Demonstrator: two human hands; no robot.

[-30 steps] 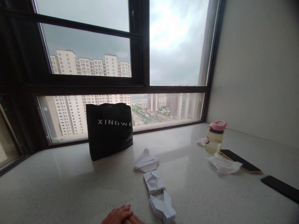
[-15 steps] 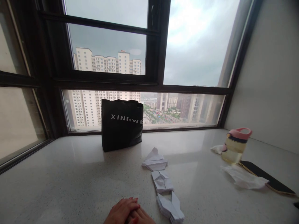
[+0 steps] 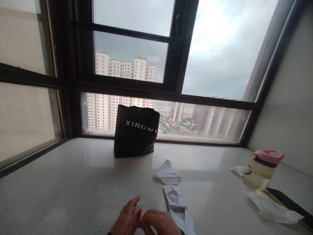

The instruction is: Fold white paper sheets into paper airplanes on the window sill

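Observation:
My left hand (image 3: 126, 218) is low in the head view, its fingers stretched out and the thumb apart from them. Close to that thumb, my right hand (image 3: 160, 222) has loosely bent fingers and shows nothing in them. The lower parts of both hands are cut off by the frame's bottom edge. Just right of the hands lie three folded white paper pieces in a column. The farthest folded paper (image 3: 168, 173) has a raised point, the middle folded paper (image 3: 175, 197) is squarish, and the nearest folded paper (image 3: 182, 222) is partly hidden by my right hand.
A black bag (image 3: 136, 132) stands by the window on the pale speckled ledge (image 3: 61, 182). To the right are a drink bottle (image 3: 262, 170) with a pink lid, crumpled white tissue (image 3: 274, 207) and a dark flat phone-like object (image 3: 290, 204).
My hands were laid one over the other and have come apart, the right one moving to the right. The view has shifted and tilted.

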